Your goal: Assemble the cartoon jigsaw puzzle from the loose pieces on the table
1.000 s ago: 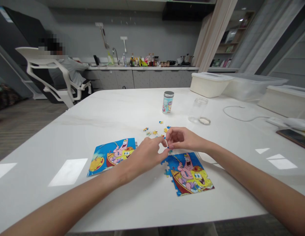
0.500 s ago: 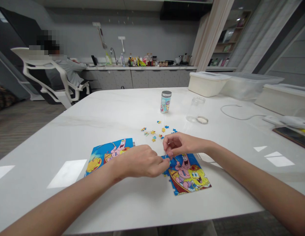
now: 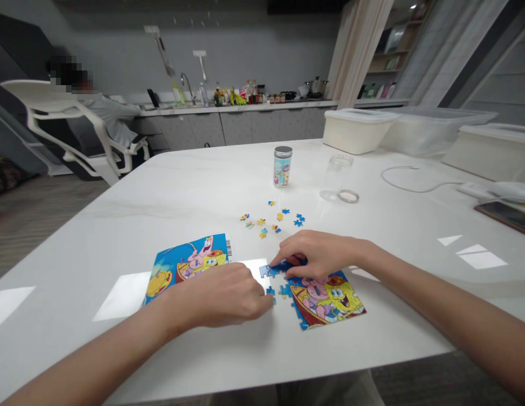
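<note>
Pinching a blue piece (image 3: 270, 291), the left hand (image 3: 228, 296) lies just left of the puzzle (image 3: 321, 309); the right hand (image 3: 325, 251), fingers parted, touches its far-left part.

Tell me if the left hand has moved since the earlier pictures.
Yes: the left hand has moved farther from the lidded canister, toward the near table edge.

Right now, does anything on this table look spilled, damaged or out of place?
Nothing stands out as spilled or damaged. The puzzle has a ragged left edge, which looks merely unfinished; loose pieces lie scattered beyond it, and a round lid lies beside the clear jar.
</note>
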Action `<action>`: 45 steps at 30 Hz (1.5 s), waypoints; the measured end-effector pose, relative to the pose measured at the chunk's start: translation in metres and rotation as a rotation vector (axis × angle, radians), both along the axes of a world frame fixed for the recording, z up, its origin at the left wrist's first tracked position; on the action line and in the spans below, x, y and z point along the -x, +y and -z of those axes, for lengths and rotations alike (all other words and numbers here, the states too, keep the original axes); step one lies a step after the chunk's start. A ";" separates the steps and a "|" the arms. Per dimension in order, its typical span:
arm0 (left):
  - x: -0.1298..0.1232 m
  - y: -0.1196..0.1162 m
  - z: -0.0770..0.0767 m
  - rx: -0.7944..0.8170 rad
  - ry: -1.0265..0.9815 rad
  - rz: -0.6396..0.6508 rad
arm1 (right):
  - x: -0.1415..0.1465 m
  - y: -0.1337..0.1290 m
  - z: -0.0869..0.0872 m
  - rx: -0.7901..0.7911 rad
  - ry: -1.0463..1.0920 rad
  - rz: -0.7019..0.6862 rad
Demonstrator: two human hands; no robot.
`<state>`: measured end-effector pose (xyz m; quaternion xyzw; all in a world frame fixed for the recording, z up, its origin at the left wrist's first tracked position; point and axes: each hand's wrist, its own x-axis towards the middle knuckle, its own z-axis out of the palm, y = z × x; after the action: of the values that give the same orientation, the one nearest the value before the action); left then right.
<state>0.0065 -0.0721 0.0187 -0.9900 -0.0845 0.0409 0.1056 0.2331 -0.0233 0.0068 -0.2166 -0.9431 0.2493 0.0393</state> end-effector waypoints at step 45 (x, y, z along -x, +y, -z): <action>0.005 0.015 0.006 0.181 -0.084 -0.507 | -0.003 0.000 -0.002 0.087 -0.030 0.049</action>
<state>0.0014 -0.0567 0.0124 -0.9435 -0.3298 0.0322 -0.0004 0.2356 -0.0238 0.0088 -0.2448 -0.9263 0.2857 0.0220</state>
